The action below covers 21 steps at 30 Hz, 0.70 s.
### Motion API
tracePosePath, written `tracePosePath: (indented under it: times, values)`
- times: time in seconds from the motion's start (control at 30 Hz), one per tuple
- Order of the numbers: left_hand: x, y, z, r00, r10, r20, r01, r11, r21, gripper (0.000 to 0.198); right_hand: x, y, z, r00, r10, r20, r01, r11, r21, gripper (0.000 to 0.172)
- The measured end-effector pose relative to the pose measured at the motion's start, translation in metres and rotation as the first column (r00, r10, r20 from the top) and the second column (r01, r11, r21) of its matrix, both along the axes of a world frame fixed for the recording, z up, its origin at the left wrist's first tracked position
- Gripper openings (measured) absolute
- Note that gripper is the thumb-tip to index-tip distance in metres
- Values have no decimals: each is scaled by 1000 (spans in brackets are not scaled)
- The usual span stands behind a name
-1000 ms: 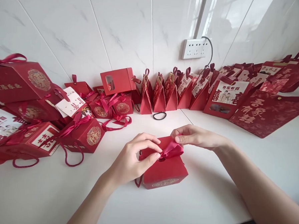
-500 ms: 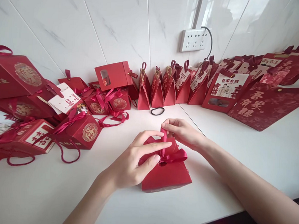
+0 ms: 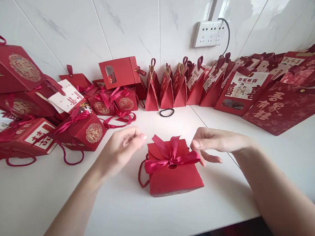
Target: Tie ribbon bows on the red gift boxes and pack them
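A red gift box [image 3: 175, 184] sits on the white table, tied on top with a magenta ribbon bow [image 3: 157, 165] whose loops and tails spread over the lid. A twisted red cord handle [image 3: 140, 173] hangs at its left side. My left hand [image 3: 120, 147] is left of the box, clear of it, fingers curled in with thumb against forefinger and nothing visible in them. At the box's right edge hovers my right hand [image 3: 211, 143], its fingers apart and holding nothing; whether a fingertip touches the ribbon is hard to tell.
Several ribboned red boxes [image 3: 86, 130] with cord handles are piled on the left. Upright triangular boxes [image 3: 180, 92] line the tiled wall, and larger red gift bags [image 3: 281, 110] stand right. A black elastic band [image 3: 167, 112] lies behind the box. A power strip [image 3: 209, 34] is mounted above.
Both hands have let go of the ribbon and drawn apart, left hand to the left, right hand to the right. The whole bow now shows on the box.
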<state>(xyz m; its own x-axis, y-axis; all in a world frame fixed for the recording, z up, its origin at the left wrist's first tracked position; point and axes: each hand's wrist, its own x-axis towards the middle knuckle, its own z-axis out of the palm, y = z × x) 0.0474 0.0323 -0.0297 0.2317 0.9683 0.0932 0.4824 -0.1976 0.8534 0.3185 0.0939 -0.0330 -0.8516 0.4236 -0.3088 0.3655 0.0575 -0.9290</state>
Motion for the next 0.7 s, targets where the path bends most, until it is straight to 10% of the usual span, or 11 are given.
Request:
tracePosePath:
  times: [0.1, 0.2, 0.7]
  values:
    - [-7, 1, 7, 949, -313, 34, 290, 826, -483, 57, -3, 1, -3, 999, 9, -51, -11, 999, -37, 56]
    - [-8, 2, 8, 876, -456, 160, 442, 623, -645, 52, -3, 3, -5, 995, 24, -99, -29, 998, -57, 51]
    - [-11, 9, -7, 884, -363, 294, 467, 697, -544, 37, -7, 13, -23, 963, 136, -232, -168, 978, -124, 29]
